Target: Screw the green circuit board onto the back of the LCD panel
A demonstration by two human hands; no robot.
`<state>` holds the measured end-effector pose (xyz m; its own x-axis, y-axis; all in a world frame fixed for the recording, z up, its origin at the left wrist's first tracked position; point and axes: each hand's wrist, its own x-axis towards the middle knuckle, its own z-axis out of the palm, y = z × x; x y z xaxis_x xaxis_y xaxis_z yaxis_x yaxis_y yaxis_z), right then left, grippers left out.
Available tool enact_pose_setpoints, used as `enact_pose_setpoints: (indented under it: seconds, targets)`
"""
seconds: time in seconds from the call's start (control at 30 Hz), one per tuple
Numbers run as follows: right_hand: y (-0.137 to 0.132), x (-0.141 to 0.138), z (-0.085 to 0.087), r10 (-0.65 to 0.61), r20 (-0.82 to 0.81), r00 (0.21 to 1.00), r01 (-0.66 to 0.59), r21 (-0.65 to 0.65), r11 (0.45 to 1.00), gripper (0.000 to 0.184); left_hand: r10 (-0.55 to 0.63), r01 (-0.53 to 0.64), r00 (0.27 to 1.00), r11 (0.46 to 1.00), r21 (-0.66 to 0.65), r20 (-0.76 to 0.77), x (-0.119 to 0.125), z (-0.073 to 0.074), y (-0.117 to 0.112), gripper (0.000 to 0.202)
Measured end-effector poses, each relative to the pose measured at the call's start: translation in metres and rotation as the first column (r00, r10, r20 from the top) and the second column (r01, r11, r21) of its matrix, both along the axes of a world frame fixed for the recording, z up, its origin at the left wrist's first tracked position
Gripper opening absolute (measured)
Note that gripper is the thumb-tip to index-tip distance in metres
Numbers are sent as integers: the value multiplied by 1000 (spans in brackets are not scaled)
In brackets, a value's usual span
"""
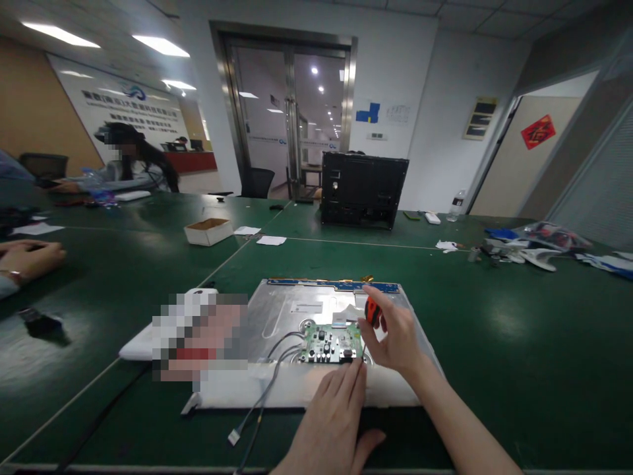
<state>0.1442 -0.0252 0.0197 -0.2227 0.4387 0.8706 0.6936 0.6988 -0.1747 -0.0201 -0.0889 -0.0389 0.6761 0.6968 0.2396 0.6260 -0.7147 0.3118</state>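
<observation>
A metal-backed monitor panel (277, 310) lies flat on the green table (494, 343). A small green circuit board (329, 343) is mounted on it, with grey cables (270, 389) trailing toward me. My right hand (395, 340) is closed round an orange-and-black screwdriver (372, 310), held upright with its tip at the board's right edge. My left hand (333, 412) rests on the panel's near edge, fingers stretched forward and touching just below the board.
A black monitor housing (363, 189) stands upright at the far side. A small cardboard box (208, 231) sits left of centre. Plastic bags and parts (534, 244) lie at the right. Another person sits at the far left; someone's hand (27, 258) rests on the left table edge.
</observation>
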Motion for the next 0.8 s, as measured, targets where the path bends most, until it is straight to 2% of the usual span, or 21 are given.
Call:
enact_pose_setpoints:
  seconds: [0.27,0.53,0.7,0.8]
  targets:
    - [1,-1,-1,21,-29,999,-21,23,1000,44,4,-4,1000,1000,12,-15,1,0,0,67]
    - [3,-5,-4,-1,-85,996,3,25,1000,40,15,-16,999,1000,-11,-34,2,6,-2,63]
    - [4,-5,-4,-35,-128,991,40,32,999,39,14,-14,1000,1000,13,-1,2,3,0,64]
    - [2,-2,-2,25,-110,994,-24,8,1000,41,5,-5,1000,1000,28,-5,1,1,0,65]
